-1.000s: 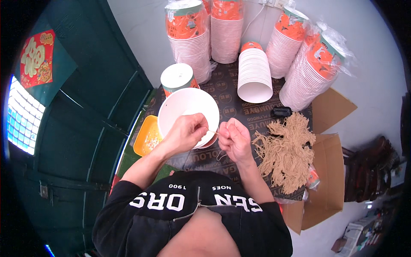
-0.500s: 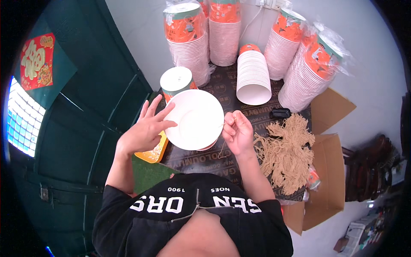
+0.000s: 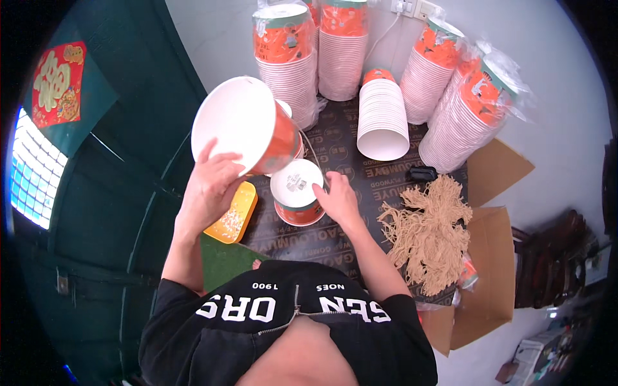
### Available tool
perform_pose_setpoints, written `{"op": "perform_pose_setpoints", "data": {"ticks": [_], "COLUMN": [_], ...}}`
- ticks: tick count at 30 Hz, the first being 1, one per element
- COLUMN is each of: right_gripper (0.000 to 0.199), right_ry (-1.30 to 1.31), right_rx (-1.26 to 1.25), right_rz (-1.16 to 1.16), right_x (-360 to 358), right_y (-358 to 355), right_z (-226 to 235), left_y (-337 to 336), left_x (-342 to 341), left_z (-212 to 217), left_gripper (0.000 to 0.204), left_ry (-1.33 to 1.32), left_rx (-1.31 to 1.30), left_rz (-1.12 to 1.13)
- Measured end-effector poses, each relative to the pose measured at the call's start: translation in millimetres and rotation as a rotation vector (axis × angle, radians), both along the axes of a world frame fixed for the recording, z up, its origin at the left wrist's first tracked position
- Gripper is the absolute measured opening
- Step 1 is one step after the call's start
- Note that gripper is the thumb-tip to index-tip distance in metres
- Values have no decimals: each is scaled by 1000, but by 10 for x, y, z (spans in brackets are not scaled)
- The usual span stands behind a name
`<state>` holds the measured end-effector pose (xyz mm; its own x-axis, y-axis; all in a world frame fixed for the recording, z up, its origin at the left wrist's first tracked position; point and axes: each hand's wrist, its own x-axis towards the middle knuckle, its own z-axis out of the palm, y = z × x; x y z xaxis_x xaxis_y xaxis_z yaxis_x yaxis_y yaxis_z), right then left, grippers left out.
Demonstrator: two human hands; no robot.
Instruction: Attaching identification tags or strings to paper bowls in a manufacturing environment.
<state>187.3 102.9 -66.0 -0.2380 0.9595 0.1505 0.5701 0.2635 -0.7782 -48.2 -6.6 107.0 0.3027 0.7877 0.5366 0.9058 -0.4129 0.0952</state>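
The open bucket (image 3: pixel 235 122) has swung left since the earlier frame and lies aslant, mouth left, base right — toward the upturned bucket (image 3: pixel 297 184). The left hand (image 3: pixel 216 181), nearer, pinches its rim; the right hand (image 3: pixel 338 198), fingers parted, is beside the upturned one, near a thin cord (image 3: pixel 311 147).

Left hand (image 3: pixel 211 183) grips a tilted bucket (image 3: pixel 241 123); right hand (image 3: pixel 338 199), tan cords (image 3: pixel 432 235) to its right, touches an upturned tub (image 3: pixel 297 193).

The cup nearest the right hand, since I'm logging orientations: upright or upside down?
Upside down: the cup has its white base facing up, and its coloured wall widens toward the rim below.
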Motion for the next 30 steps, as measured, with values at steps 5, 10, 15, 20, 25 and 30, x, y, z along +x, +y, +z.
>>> {"op": "perform_pose_setpoints", "data": {"ticks": [5, 10, 15, 20, 25, 30], "right_gripper": [42, 30, 26, 22, 30, 23], "right_ry": [-294, -356, -331, 39, 259, 979], "right_rx": [-150, -57, 70, 76, -5, -303], "right_rz": [82, 53, 10, 174, -41, 1], "right_x": [-49, 170, 458, 671, 938, 1113], "right_y": [114, 242, 489, 861, 1246, 1141], "right_z": [-79, 41, 21, -392, -211, 752], "left_y": [95, 370, 574, 738, 812, 903], "left_x": [303, 545, 811, 1077, 1197, 1225], "left_z": [19, -70, -173, -282, -364, -427], "left_gripper": [14, 14, 17, 21, 22, 20], "left_ry": [-50, -39, -12, 50, 84, 167], "left_rx": [-109, -139, -177, -164, -131, -113], "left_rz": [-168, -267, -351, -367, -396, -393]}}
